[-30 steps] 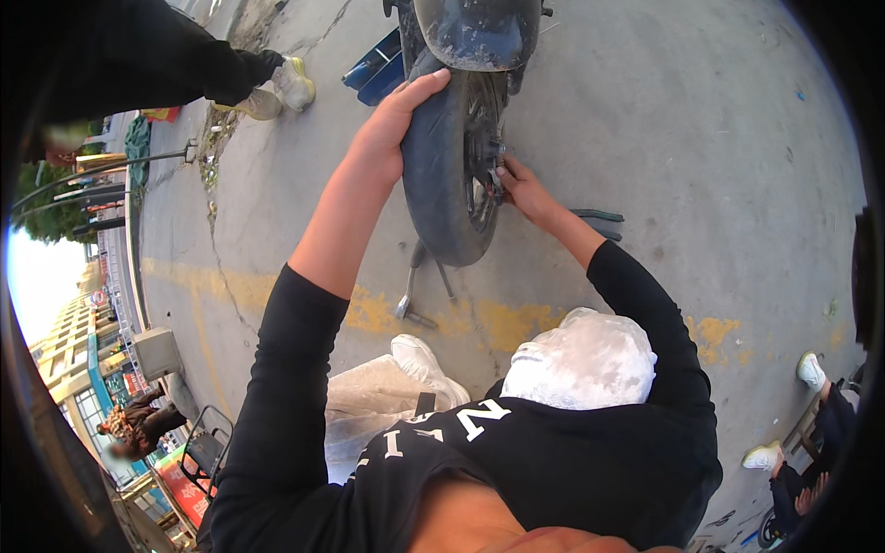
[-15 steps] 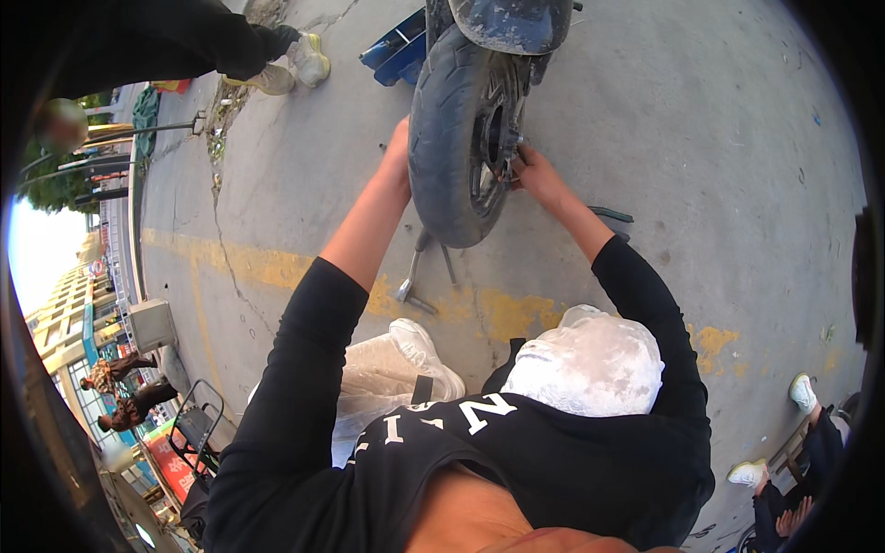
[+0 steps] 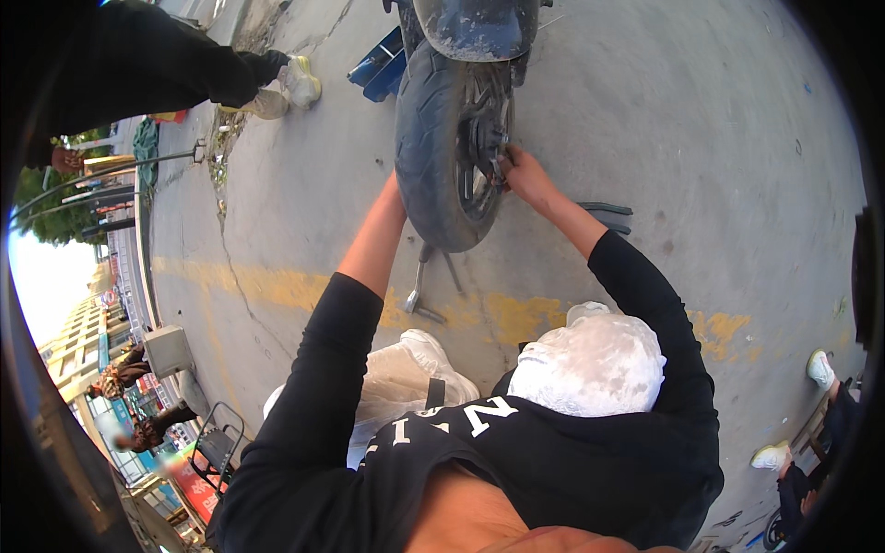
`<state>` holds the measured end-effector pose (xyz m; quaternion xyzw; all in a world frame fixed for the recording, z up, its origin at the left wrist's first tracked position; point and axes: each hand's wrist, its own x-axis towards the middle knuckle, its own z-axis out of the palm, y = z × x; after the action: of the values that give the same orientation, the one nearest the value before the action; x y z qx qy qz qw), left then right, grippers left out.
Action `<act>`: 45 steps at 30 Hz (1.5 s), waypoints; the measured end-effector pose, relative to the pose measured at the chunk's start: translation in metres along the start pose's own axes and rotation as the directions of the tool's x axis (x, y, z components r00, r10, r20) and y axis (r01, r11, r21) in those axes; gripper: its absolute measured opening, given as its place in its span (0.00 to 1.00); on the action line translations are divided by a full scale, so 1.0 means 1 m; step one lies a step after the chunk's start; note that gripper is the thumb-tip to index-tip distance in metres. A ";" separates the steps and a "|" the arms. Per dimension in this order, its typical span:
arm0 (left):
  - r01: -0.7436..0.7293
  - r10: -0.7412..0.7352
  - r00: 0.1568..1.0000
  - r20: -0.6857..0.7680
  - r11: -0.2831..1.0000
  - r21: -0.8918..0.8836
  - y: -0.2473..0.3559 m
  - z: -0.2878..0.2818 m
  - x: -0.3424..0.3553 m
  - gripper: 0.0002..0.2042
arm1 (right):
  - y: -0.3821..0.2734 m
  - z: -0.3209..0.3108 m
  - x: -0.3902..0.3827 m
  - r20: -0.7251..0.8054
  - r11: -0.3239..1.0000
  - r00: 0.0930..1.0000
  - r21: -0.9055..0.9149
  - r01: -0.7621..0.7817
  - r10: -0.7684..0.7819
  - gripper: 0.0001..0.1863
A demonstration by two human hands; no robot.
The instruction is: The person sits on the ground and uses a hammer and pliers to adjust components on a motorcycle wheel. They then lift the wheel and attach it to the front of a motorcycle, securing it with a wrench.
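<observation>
A dusty black motorcycle wheel (image 3: 430,138) stands upright in front of me beneath a dark, dirt-specked mudguard (image 3: 477,29). My right hand (image 3: 525,175) is at the wheel's right side, next to the hub (image 3: 479,138). Its fingers are bent together near the axle, and what they pinch is too small to make out. My left forearm (image 3: 373,235) reaches to the tyre's left side, where the tyre hides the hand and its fingers. Below the wheel a ratchet wrench (image 3: 417,281) lies on the concrete beside a thin dark rod (image 3: 453,271).
Dark curved strips (image 3: 604,217) lie right of the wheel, and a blue tray (image 3: 380,69) is at its far left. A person in dark trousers (image 3: 184,69) stands at the upper left. Another person's white shoe (image 3: 771,456) shows at the lower right. Plastic covers my knee (image 3: 590,364).
The wheel and mudguard sit slightly further left in view. My right hand stays by the hub with its fingers drawn closer in. My left hand has slipped fully behind the tyre.
</observation>
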<state>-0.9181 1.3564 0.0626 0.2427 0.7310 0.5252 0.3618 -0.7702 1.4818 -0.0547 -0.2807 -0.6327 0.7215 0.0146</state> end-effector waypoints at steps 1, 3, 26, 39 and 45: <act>0.033 -0.031 0.999 0.029 0.997 -0.064 -0.003 -0.004 0.001 0.34 | -0.002 0.000 -0.001 0.011 1.000 1.000 0.011 0.004 -0.004 0.15; 0.081 -0.073 0.995 0.070 0.988 -0.128 0.000 -0.005 0.001 0.36 | -0.003 0.000 -0.002 0.008 0.999 1.000 0.031 0.009 -0.009 0.15; -0.121 0.101 0.975 0.200 0.988 0.092 0.010 0.001 -0.003 0.42 | -0.008 0.004 -0.007 -0.058 0.998 0.998 0.046 0.032 -0.029 0.21; -0.270 0.259 0.963 0.080 0.893 0.361 -0.003 0.022 0.016 0.39 | -0.004 -0.004 -0.001 -0.021 0.995 1.000 0.098 0.002 0.000 0.24; -0.305 0.314 0.948 0.054 0.842 0.445 0.008 0.034 0.007 0.39 | -0.012 -0.034 -0.010 0.399 0.581 0.916 0.738 -0.344 0.036 0.28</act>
<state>-0.8957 1.3840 0.0620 0.4287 0.7871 0.3964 0.1990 -0.7517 1.5108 -0.0407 -0.1821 -0.2029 0.9608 -0.0506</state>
